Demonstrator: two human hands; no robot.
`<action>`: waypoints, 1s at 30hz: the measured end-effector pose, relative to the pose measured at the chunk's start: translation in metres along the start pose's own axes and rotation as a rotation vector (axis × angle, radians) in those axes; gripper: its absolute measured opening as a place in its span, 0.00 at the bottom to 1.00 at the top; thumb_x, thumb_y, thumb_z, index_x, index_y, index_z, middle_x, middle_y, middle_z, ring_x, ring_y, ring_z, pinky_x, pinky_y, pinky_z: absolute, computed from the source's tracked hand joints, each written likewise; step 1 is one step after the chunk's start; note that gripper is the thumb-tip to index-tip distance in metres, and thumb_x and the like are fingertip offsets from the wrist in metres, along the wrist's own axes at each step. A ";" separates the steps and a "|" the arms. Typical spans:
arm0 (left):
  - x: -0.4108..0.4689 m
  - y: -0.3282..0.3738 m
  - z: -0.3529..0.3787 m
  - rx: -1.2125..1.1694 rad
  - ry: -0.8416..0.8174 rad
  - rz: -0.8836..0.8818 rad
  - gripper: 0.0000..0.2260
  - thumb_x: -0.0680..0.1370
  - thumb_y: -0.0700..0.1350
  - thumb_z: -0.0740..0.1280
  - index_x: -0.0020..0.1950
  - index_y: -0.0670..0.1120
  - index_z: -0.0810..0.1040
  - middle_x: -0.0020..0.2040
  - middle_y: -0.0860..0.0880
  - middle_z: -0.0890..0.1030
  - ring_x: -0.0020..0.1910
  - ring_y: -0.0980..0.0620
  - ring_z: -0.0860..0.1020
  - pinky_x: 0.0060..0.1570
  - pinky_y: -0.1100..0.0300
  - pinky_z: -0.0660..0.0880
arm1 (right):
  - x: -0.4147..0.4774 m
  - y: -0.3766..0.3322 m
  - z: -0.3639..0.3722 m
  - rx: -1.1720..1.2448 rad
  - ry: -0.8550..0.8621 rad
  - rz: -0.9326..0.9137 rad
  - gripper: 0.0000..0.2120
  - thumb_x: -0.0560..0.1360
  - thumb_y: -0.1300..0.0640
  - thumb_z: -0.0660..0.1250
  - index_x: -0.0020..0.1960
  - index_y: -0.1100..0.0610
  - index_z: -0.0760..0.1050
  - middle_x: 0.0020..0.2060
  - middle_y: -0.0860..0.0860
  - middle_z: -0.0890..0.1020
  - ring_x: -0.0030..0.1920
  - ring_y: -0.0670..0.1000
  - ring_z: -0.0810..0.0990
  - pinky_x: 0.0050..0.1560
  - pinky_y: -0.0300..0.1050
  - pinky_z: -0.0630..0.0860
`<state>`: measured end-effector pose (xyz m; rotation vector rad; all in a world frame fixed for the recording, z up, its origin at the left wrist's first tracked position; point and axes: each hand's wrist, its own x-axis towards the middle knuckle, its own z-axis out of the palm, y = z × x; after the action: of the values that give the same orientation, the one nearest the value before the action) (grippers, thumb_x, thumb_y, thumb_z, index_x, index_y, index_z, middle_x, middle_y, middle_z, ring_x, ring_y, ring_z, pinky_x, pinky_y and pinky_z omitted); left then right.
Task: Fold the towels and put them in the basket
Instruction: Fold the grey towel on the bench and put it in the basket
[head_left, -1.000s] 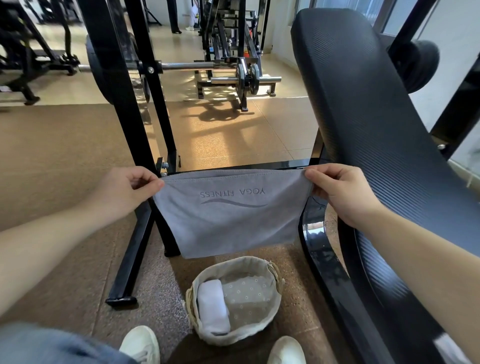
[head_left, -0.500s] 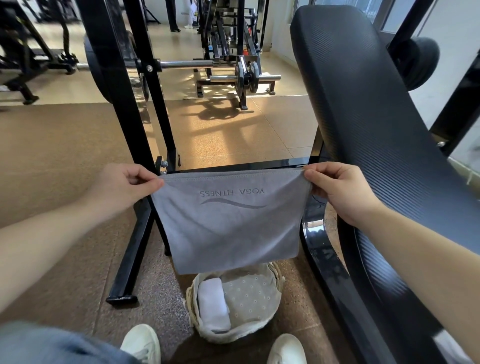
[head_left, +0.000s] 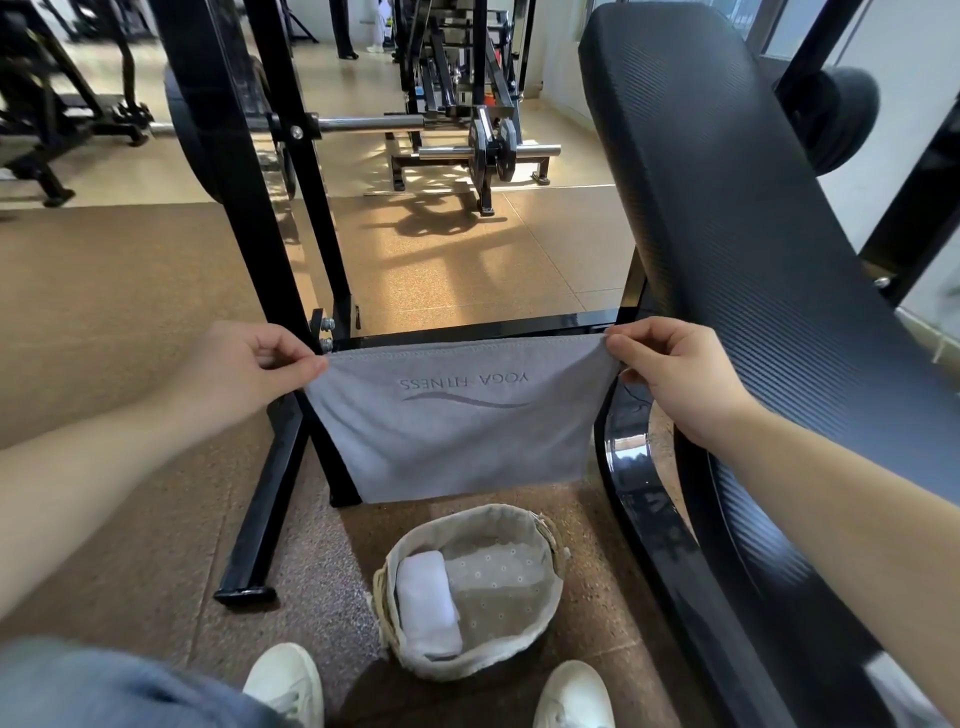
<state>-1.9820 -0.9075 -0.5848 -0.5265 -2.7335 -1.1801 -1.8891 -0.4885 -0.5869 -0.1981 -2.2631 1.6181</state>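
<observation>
Only the head cam here, so we go w/ that. Left hand (head_left: 244, 374) and right hand (head_left: 680, 379) each pinch a top corner of the grey towel (head_left: 457, 436). Fingers (head_left: 306, 366) on the left are curled w/ thumb clamped on the cloth, same on the right. So both hands are gripping the towel, neither one slack.

Why hold it like this? Imo stretching the top edge taut btwn two corners lets the rest hang flat and square, which makes the next fold line up. The logo reads upside down to us. We can't tell how many layers hang there.

Position-wise, the towel hangs in the air btwn the hands, its top edge running from fingertip to fingertip and its bottom edge free. It sits above and just beyond the basket (head_left: 540, 525), not touching it. The basket is on the floor btwn the white shoes (head_left: 285, 680), prob parked there so a finished towel just drops straight down. One rolled white towel (head_left: 428, 608) already lies along its left side, w/ room beside it. Black bench pad (head_left: 727, 260) on our right, rack frame (head_left: 249, 208) to the left.
</observation>
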 end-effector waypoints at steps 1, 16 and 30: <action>0.000 0.000 0.000 -0.015 -0.002 0.001 0.03 0.75 0.47 0.76 0.41 0.54 0.84 0.39 0.62 0.85 0.39 0.64 0.83 0.41 0.65 0.74 | 0.000 0.001 0.000 -0.024 0.012 -0.002 0.06 0.77 0.56 0.73 0.46 0.45 0.86 0.43 0.46 0.87 0.41 0.45 0.83 0.45 0.42 0.82; -0.003 -0.005 -0.001 0.138 -0.162 -0.011 0.08 0.79 0.49 0.72 0.45 0.64 0.82 0.44 0.63 0.84 0.46 0.66 0.80 0.45 0.70 0.70 | -0.007 -0.003 0.007 -0.309 -0.021 -0.079 0.04 0.78 0.54 0.72 0.47 0.45 0.83 0.34 0.39 0.84 0.33 0.36 0.79 0.34 0.26 0.72; 0.003 -0.005 0.009 -0.106 -0.160 -0.196 0.04 0.81 0.43 0.68 0.53 0.50 0.82 0.40 0.51 0.87 0.38 0.52 0.86 0.44 0.56 0.82 | -0.007 -0.006 0.007 -0.222 -0.036 -0.077 0.05 0.80 0.52 0.70 0.46 0.50 0.83 0.28 0.41 0.80 0.27 0.40 0.73 0.30 0.33 0.72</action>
<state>-1.9860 -0.9034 -0.5943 -0.3864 -2.9266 -1.3918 -1.8846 -0.4990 -0.5847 -0.1362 -2.4449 1.3421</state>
